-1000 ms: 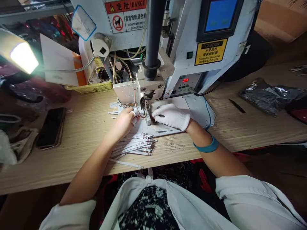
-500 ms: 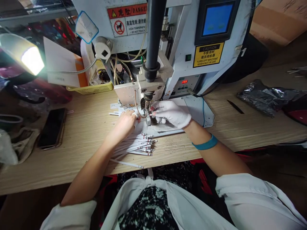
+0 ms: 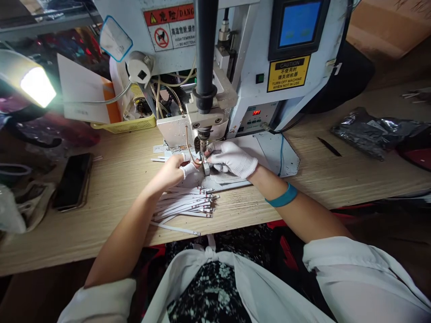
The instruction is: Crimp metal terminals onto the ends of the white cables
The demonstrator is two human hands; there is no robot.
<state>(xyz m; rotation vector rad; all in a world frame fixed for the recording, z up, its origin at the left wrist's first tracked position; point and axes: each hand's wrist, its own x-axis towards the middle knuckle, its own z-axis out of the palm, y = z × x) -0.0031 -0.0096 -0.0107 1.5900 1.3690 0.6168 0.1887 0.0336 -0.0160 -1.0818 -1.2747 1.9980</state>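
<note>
My left hand (image 3: 175, 169), bare except for white covers on some fingers, is closed at the left of the machine's metal tip (image 3: 204, 137). What its fingertips grip is too small to make out. My right hand (image 3: 232, 159), in a white glove, pinches at the right side of the same tip, above a small metal block (image 3: 206, 168). Any piece between its fingers is hidden. Just in front of the hands, a pile of narrow white strips (image 3: 185, 204) with small dark and red marks at their ends lies on the wooden table (image 3: 114, 179).
The machine (image 3: 249, 96) with a blue screen (image 3: 299, 23) stands behind the hands. A lit lamp (image 3: 37, 86), yellow basket (image 3: 134, 125) and phone (image 3: 73, 181) are at the left. To the right lie a dark pointed tool (image 3: 329, 146) and a plastic bag (image 3: 363, 132).
My left hand has turned, its white-covered fingertips now showing near the machine tip. My right hand stays at the tip. The view has shifted slightly, and the red display digits differ.
</note>
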